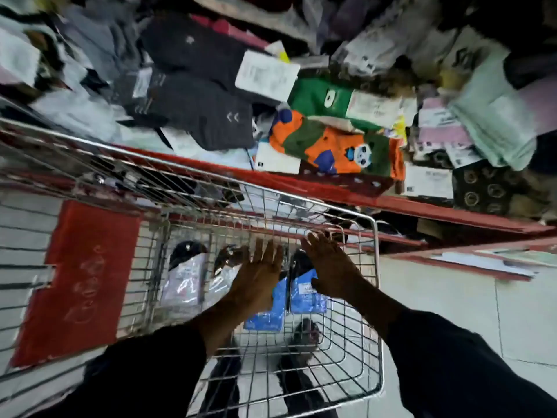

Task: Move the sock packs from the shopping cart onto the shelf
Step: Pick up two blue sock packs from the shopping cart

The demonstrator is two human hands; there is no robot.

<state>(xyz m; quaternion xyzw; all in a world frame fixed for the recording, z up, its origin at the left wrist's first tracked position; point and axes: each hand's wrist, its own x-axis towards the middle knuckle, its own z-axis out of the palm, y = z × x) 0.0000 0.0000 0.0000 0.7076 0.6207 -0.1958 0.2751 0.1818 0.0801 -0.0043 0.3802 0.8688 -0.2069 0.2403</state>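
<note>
A wire shopping cart [375, 285] stands against the red-edged shelf [331, 188]. Inside it lie several sock packs: two dark pairs in clear wrappers [184, 276] on the left and two with blue labels [307, 294] in the middle. My left hand [259, 276] hovers over the packs with fingers spread and holds nothing. Just to its right, my right hand [328, 263] also reaches down into the cart, fingers apart and empty, above a blue-label pack. The shelf is piled with socks, among them an orange and green panda pair [337, 146].
A red panel [78, 282] hangs on the cart's left side. Dark grey socks [196, 116] and many labelled packs crowd the shelf above. A lower red shelf edge [452, 257] juts out at right. Pale floor tiles lie to the right of the cart.
</note>
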